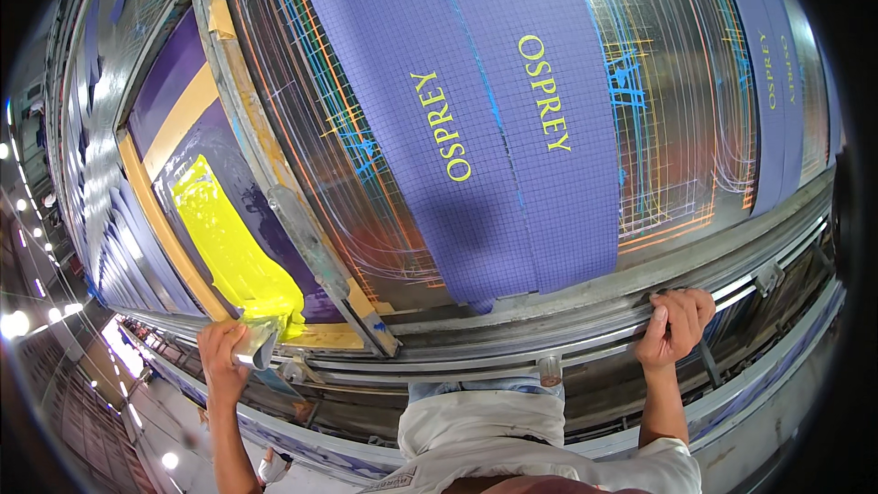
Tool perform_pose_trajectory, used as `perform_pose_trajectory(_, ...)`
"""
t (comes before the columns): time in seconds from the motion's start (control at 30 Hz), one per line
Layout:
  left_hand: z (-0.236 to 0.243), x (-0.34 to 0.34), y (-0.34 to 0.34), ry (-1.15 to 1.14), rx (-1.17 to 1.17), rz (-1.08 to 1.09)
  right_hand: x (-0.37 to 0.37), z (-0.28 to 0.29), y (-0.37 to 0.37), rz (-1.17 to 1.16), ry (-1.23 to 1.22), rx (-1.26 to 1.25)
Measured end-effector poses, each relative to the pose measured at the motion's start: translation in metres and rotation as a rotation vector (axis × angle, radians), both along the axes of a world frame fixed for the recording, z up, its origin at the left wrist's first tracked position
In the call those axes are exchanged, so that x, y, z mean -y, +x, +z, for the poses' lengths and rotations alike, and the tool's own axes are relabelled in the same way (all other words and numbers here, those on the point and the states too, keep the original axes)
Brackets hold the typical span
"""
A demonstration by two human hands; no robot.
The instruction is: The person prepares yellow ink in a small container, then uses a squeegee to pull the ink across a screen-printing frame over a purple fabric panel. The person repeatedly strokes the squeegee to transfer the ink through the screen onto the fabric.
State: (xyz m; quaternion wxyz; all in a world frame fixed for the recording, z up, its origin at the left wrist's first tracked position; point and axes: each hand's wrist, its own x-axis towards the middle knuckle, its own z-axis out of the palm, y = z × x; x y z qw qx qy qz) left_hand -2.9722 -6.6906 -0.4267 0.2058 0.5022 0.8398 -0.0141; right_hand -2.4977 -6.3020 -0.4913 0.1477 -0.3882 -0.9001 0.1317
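My left hand (224, 357) is closed round the end of a silvery squeegee (261, 340) at the near edge of a printing screen. Bright yellow ink (233, 247) lies in a thick wet band on the dark purple mesh and reaches to the squeegee. The screen frame (302, 229) has a worn metal side bar and tan tape along its borders. Far to the right, my right hand (675, 327) rests with curled fingers on the metal rail (585, 334) along the table's front edge.
Purple checked fabric panels (512, 128) with yellow lettering lie on the table right of the screen. Blue and orange marks and stray lines cover the metal tabletop (668, 155). More purple pieces (137, 265) lie beyond the screen on the left. Another person (274, 467) shows at lower left.
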Motion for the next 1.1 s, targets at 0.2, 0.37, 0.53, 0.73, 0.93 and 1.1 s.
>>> perform_pose_trajectory(0.2,0.003,-0.003,-0.002,-0.018,0.014,0.004,0.001,0.000,-0.002,-0.002,0.000,0.020)
perform_pose_trajectory(0.37,0.001,-0.002,-0.005,-0.036,0.020,0.004,0.001,0.000,0.002,-0.014,-0.008,0.034)
perform_pose_trajectory(0.53,0.002,0.003,-0.006,-0.038,0.023,0.003,0.001,0.000,0.001,0.002,-0.007,0.034)
perform_pose_trajectory(0.73,0.003,-0.002,-0.008,-0.017,0.018,-0.013,0.002,-0.001,0.000,-0.018,-0.012,0.032)
perform_pose_trajectory(0.93,-0.003,0.016,-0.006,0.028,0.057,0.006,0.008,0.000,-0.010,-0.063,0.010,0.025)
perform_pose_trajectory(1.1,0.009,0.029,-0.004,-0.018,0.060,-0.101,0.008,-0.001,-0.009,-0.054,0.016,-0.021)
